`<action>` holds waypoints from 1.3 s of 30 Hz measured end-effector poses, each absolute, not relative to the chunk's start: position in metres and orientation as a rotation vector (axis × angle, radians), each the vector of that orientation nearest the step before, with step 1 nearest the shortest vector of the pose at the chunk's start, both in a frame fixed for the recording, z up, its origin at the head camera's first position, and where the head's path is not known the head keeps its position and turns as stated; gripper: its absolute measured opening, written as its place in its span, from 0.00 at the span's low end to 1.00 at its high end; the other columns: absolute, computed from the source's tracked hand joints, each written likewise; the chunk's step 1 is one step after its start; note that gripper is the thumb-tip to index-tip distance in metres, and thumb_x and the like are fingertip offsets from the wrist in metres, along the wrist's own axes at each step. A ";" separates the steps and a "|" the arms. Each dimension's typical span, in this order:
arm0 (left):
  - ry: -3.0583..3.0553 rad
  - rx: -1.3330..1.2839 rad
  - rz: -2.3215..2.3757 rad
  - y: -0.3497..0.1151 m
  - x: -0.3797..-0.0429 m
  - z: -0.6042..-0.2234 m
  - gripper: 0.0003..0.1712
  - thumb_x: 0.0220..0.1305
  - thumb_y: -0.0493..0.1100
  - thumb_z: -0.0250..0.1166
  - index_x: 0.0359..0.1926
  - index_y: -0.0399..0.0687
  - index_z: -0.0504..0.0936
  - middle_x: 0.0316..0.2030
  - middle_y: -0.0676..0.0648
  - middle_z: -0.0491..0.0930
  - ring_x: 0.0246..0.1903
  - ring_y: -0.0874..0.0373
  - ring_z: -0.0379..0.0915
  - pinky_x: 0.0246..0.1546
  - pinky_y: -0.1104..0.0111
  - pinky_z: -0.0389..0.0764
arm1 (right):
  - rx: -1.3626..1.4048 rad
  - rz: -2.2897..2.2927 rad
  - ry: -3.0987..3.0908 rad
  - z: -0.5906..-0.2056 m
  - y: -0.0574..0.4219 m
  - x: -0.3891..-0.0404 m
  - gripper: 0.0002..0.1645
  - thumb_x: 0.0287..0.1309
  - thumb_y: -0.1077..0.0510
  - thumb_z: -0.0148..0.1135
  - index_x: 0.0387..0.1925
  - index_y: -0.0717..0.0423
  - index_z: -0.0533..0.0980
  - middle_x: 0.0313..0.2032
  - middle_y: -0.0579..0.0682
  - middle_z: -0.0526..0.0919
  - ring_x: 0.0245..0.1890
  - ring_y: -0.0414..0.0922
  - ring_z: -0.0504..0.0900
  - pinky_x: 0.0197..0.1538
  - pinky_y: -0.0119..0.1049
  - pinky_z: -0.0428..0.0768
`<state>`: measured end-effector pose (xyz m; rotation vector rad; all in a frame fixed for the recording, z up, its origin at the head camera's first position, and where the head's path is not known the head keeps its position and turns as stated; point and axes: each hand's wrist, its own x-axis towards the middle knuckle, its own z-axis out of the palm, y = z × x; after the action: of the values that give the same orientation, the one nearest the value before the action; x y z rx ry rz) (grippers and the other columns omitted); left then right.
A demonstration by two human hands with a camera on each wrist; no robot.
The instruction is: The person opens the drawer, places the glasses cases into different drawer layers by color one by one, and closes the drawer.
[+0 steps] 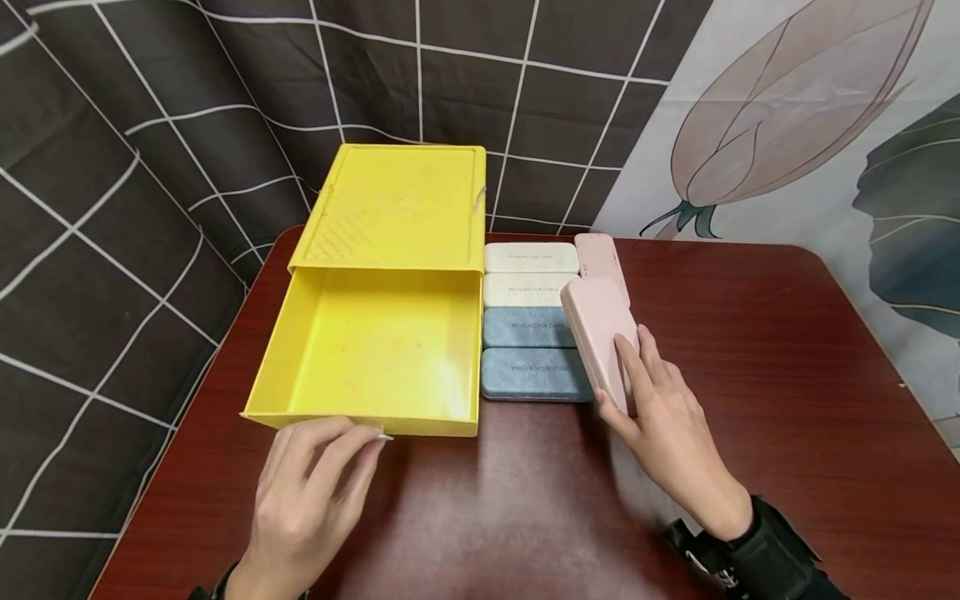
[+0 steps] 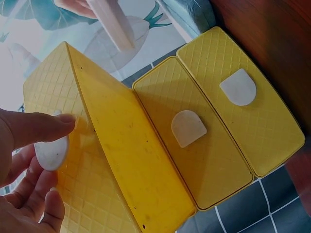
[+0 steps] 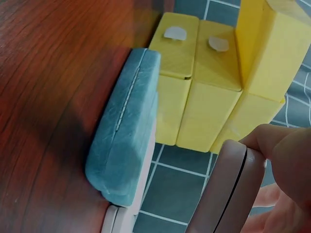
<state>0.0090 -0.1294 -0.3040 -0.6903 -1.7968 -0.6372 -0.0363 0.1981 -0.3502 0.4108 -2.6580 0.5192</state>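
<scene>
At left grip (image 1: pixel 309 487), white tab (image 2: pixel 51 153) pinched, likely steadying yellow drawer (image 1: pixel 390 358) pulled out; right grip (image 1: pixel 667 417) holds pink glasses case (image 1: pixel 598 325) by near end, leaving far end free; blue cases (image 1: pixel 536 373) just left.

The table (image 1: pixel 787 400) is brown-red and a bit shiny. In the head view, a big yellow box (image 1: pixel 405 208) with drawers stands on it at ten o'clock. Two white cases (image 1: pixel 531 257) and two blue cases (image 1: pixel 534 373) lie near twelve, a pink case (image 1: pixel 597 252) near one.
</scene>
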 end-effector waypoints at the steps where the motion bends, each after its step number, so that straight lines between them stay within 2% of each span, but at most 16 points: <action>1: -1.797 -0.690 -0.637 -0.129 0.009 -0.304 0.11 0.60 0.39 0.61 0.26 0.35 0.81 0.25 0.42 0.75 0.24 0.49 0.68 0.26 0.63 0.66 | 0.418 0.526 -2.645 -0.350 0.198 -0.036 0.39 0.54 0.51 0.59 0.66 0.59 0.62 0.66 0.65 0.58 0.47 0.60 0.69 0.41 0.56 0.71; 8: -1.789 -0.695 -0.640 -0.129 0.008 -0.304 0.11 0.60 0.39 0.61 0.25 0.35 0.81 0.25 0.42 0.75 0.24 0.49 0.68 0.26 0.63 0.67 | 0.484 0.574 -2.536 -0.345 0.194 -0.035 0.40 0.51 0.54 0.61 0.66 0.59 0.62 0.70 0.56 0.53 0.49 0.58 0.70 0.41 0.55 0.72; 17: -1.765 -0.703 -0.661 -0.135 0.006 -0.316 0.08 0.56 0.39 0.65 0.28 0.37 0.82 0.26 0.43 0.76 0.24 0.49 0.68 0.27 0.64 0.67 | 0.532 0.658 -2.460 -0.333 0.187 -0.033 0.41 0.49 0.58 0.63 0.67 0.57 0.62 0.71 0.54 0.51 0.60 0.56 0.65 0.47 0.55 0.71; 20: -1.763 -0.704 -0.664 -0.136 0.005 -0.319 0.07 0.55 0.39 0.66 0.29 0.37 0.83 0.26 0.43 0.76 0.25 0.49 0.68 0.27 0.64 0.67 | 0.535 0.687 -2.418 -0.330 0.184 -0.032 0.40 0.48 0.58 0.64 0.65 0.58 0.64 0.71 0.54 0.51 0.63 0.54 0.63 0.50 0.52 0.70; 24: -1.763 -0.705 -0.663 -0.136 0.005 -0.319 0.08 0.55 0.39 0.66 0.28 0.37 0.82 0.26 0.43 0.75 0.25 0.49 0.68 0.27 0.64 0.67 | 0.548 0.729 -2.326 -0.326 0.179 -0.031 0.37 0.48 0.60 0.64 0.62 0.61 0.67 0.70 0.56 0.55 0.62 0.55 0.65 0.56 0.40 0.68; 28: -1.758 -0.707 -0.662 -0.135 0.005 -0.319 0.08 0.55 0.40 0.66 0.28 0.37 0.82 0.26 0.43 0.75 0.24 0.49 0.68 0.27 0.64 0.67 | 0.583 0.767 -2.263 -0.320 0.176 -0.030 0.32 0.55 0.56 0.61 0.61 0.64 0.68 0.68 0.58 0.57 0.61 0.57 0.66 0.59 0.29 0.63; 32: -1.752 -0.705 -0.661 -0.135 0.005 -0.319 0.08 0.55 0.40 0.66 0.28 0.36 0.82 0.26 0.43 0.75 0.24 0.49 0.68 0.27 0.64 0.68 | 0.620 0.792 -2.228 -0.316 0.175 -0.030 0.31 0.60 0.51 0.56 0.60 0.66 0.68 0.67 0.59 0.60 0.60 0.58 0.66 0.59 0.28 0.62; 39: -1.741 -0.708 -0.667 -0.135 0.004 -0.319 0.08 0.55 0.39 0.66 0.28 0.36 0.82 0.26 0.43 0.75 0.24 0.49 0.68 0.27 0.64 0.68 | 0.655 0.824 -2.186 -0.312 0.173 -0.029 0.31 0.60 0.51 0.56 0.60 0.66 0.69 0.65 0.62 0.63 0.60 0.58 0.66 0.58 0.27 0.63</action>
<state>0.0043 -0.1349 -0.3194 -0.7078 -1.7405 -0.6671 -0.0290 0.1733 -0.3119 0.6551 -2.1864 0.8241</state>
